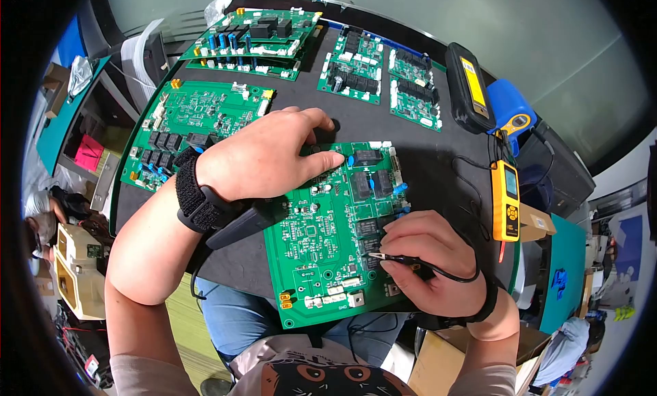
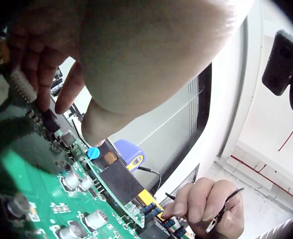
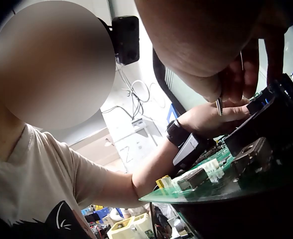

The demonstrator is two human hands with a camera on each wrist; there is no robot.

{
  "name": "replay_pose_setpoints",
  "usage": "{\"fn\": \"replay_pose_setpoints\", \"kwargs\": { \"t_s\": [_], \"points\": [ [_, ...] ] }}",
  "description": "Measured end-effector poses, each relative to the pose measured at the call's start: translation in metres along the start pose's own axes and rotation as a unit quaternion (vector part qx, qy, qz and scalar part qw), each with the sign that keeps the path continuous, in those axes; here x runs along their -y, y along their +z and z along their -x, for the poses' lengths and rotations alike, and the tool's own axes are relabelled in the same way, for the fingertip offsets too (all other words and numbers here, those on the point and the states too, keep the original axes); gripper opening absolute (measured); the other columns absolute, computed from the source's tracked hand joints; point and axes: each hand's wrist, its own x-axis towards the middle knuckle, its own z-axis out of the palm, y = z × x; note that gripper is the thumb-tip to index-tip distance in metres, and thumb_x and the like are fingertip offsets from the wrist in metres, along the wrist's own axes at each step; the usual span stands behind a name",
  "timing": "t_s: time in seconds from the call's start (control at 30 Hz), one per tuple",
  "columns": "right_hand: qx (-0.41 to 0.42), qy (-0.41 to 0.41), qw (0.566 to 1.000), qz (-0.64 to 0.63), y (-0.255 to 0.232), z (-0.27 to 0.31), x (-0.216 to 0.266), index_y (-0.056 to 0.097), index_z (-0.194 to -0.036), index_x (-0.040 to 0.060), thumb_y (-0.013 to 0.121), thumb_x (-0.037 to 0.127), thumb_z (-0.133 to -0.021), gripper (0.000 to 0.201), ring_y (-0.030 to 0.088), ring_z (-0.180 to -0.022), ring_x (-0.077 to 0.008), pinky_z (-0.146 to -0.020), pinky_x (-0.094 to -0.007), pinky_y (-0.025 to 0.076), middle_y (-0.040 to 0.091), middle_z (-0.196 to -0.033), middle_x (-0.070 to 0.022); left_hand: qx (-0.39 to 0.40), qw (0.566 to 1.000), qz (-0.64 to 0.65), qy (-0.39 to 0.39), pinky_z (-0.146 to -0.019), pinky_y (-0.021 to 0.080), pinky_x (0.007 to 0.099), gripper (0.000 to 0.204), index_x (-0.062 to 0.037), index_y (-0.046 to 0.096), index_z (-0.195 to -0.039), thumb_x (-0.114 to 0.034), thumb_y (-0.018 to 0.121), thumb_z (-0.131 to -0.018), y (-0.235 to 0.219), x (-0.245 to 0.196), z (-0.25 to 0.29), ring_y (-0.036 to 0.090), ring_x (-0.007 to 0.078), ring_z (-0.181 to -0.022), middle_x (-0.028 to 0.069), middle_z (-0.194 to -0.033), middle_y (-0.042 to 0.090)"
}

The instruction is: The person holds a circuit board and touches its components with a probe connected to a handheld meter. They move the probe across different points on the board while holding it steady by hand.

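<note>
A green circuit board (image 1: 311, 221) with black relays, connectors and small parts lies tilted before the person. The left hand (image 1: 263, 153) rests at its upper left edge, thumb over the board and fingers stretched past the edge. In the left wrist view these fingers (image 2: 42, 74) reach down by a white connector. The right hand (image 1: 430, 259) curls over the lower right side. It pinches a black-sleeved alligator clip (image 1: 378, 257), whose metal tip overlaps a relay in the head view. The clip's black cable (image 1: 441, 270) loops across the hand.
More green boards (image 1: 198, 112) lie at left, with a stack (image 1: 253, 37) behind them and smaller boards (image 1: 352, 64) at the back. On the right are a yellow meter (image 1: 506, 201) with a cable, a black case (image 1: 469, 88) and a blue-yellow device (image 1: 512, 109).
</note>
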Motion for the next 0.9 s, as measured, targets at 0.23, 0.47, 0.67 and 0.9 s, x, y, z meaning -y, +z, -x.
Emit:
{"fn": "replay_pose_setpoints", "kwargs": {
  "t_s": [0.23, 0.47, 0.67, 0.9],
  "points": [
    [-0.001, -0.002, 1.0, 0.004, 0.0017, 0.0007, -0.001, 0.07, -0.106, 0.0034, 0.081, -0.002, -0.084, 0.026, 0.065, -0.098, -0.03, -0.085, -0.0391, 0.053, 0.067, -0.107, -0.0099, 0.012, 1.0, -0.001, -0.002, -0.078, 0.056, 0.0393, 0.051, -0.0014, 0.063, -0.133, -0.033, 0.078, -0.096, -0.0015, 0.0004, -0.0013, 0.068, 0.0309, -0.089, 0.0173, -0.099, 0.069],
    [0.003, -0.004, 1.0, 0.002, 0.0011, -0.0006, 0.0, 0.069, -0.106, 0.0033, 0.081, -0.002, -0.083, 0.026, 0.065, -0.097, -0.03, -0.085, -0.0393, 0.054, 0.067, -0.106, -0.0099, -0.002, 1.0, -0.004, 0.018, -0.079, 0.056, 0.0401, 0.052, -0.0012, 0.063, -0.133, -0.034, 0.078, -0.096, 0.0001, 0.0032, -0.0008, 0.069, 0.0323, -0.09, 0.0179, -0.1, 0.069],
    [-0.001, -0.002, 1.0, 0.001, 0.0011, 0.0, 0.0006, 0.069, -0.105, 0.0029, 0.081, -0.003, -0.083, 0.025, 0.066, -0.098, -0.0299, -0.084, -0.039, 0.054, 0.067, -0.106, -0.0101, 0.004, 1.0, -0.009, 0.008, -0.08, 0.056, 0.0406, 0.052, -0.0011, 0.063, -0.134, -0.034, 0.077, -0.096, 0.0, 0.0021, -0.0005, 0.069, 0.0329, -0.092, 0.0186, -0.101, 0.069],
    [0.001, -0.008, 1.0, 0.005, 0.0015, 0.0, -0.0004, 0.069, -0.106, 0.0029, 0.08, -0.003, -0.083, 0.026, 0.066, -0.097, -0.0301, -0.084, -0.0392, 0.054, 0.067, -0.107, -0.0103, 0.013, 1.0, 0.0, 0.0, -0.081, 0.056, 0.0401, 0.052, -0.0013, 0.063, -0.134, -0.034, 0.077, -0.096, -0.0009, 0.0011, -0.0007, 0.069, 0.0318, -0.092, 0.018, -0.102, 0.069]
  ]
}}
